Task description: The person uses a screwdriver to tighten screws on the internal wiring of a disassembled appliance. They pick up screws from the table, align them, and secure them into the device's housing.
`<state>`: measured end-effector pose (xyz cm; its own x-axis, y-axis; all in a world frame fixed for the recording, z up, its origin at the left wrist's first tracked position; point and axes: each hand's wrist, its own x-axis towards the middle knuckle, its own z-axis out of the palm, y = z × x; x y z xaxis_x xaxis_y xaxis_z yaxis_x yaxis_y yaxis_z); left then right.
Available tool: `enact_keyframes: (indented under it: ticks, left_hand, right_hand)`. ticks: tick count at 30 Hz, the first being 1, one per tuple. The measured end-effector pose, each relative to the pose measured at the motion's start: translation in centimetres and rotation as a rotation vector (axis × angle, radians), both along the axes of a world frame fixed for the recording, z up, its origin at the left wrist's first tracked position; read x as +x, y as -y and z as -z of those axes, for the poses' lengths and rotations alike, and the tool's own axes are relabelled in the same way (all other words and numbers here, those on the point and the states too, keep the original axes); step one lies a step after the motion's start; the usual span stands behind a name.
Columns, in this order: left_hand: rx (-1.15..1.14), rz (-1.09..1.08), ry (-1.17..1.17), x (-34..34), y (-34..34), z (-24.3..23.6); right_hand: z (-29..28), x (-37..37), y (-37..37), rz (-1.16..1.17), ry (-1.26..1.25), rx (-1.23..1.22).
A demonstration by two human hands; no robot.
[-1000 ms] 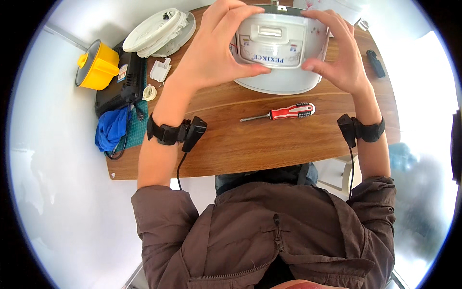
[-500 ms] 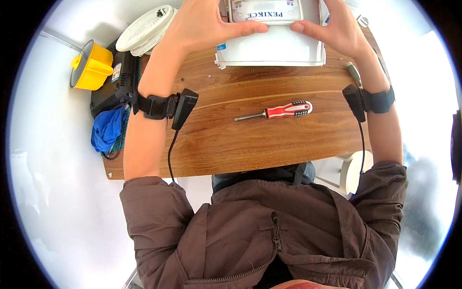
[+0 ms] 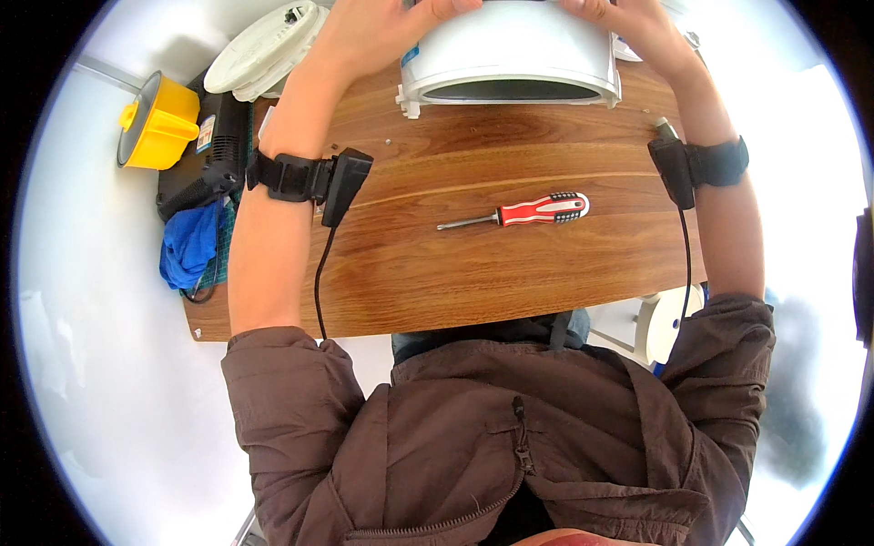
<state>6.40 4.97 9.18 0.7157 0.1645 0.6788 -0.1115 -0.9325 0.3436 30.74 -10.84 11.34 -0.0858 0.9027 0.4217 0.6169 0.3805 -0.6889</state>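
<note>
The white housing (image 3: 514, 50) is beyond the red-and-white screwdriver (image 3: 533, 211), partly cut off by the view's upper edge, a dark curved opening along its near end. The left hand (image 3: 378, 27) and right hand (image 3: 642, 41) appear to grasp it from either side, thumbs on its surface; the other fingers are mostly hidden. Whether it rests on the bench (image 3: 410, 282) cannot be told.

It looks like a stiff, hollow shell, bulky but probably light; its smooth walls could slip, and the small corner tabs look breakable. The broad sides should give the safest hold.

The screwdriver lies loose on the bench. Well to its left are the white lid (image 3: 259, 50), yellow cup (image 3: 162, 123), black case (image 3: 202, 155) and blue cloth (image 3: 189, 246). The lid crowds the left forearm, and the cables hanging from both wrists might snag.
</note>
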Motion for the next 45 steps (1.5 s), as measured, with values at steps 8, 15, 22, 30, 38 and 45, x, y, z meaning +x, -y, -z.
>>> enact_keyframes:
  ticks: [8, 15, 22, 30, 38, 45]
  left_hand:
    - [-0.108, 0.078, 0.048, 0.4, -0.2, 2.0]
    - [-0.333, 0.171, 0.064, 1.0, 0.9, 2.8]
    - [-0.348, 0.142, 0.059, 1.3, -0.4, 3.5]
    - [-0.428, 0.217, 0.003, 1.3, -0.1, 2.9]
    - [-0.528, 0.179, -0.008, 1.5, 0.6, 2.2]
    - [-0.66, 0.148, -0.025, 1.6, 2.1, 1.1]
  right_hand:
    - [1.5, -0.5, -0.4, -0.087, -0.31, -0.136]
    - [3.7, 0.2, -1.1, -0.041, -0.41, -0.114]
    - [2.2, -1.5, -0.5, -0.009, -0.489, -0.185]
    - [2.5, -0.6, -0.5, -0.067, -0.576, -0.228]
    - [2.4, 0.0, -0.5, -0.169, -0.685, -0.296]
    - [2.0, -0.2, -0.2, -0.084, -0.62, -0.313]
